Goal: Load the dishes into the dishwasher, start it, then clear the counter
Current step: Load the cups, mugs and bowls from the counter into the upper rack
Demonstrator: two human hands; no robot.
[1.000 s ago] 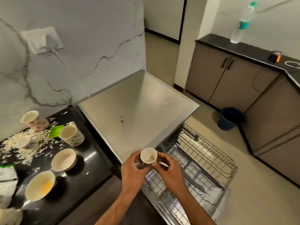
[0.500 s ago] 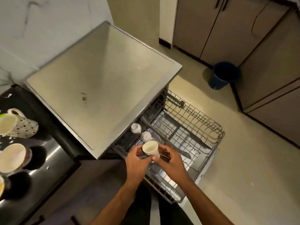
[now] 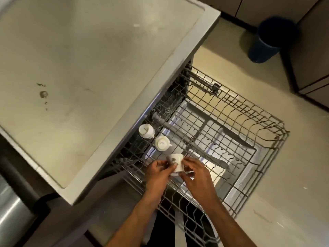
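Small white cup (image 3: 177, 164), likely light, rigid, glazed-slick and chippable, tipped over the pulled-out rack (image 3: 231, 139); left hand (image 3: 158, 173) and right hand (image 3: 196, 175) fingers grasping its sides, best hold there.

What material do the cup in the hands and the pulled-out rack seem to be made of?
Cup: probably glazed ceramic, being white, smooth and slightly shiny. Rack: thin grey wire in an open grid, likely coated metal, though the coating cannot be confirmed.

Dim warm light, glare inside the dishwasher rack (image 3: 231, 122), soft motion blur, wide-angle bending at edges.
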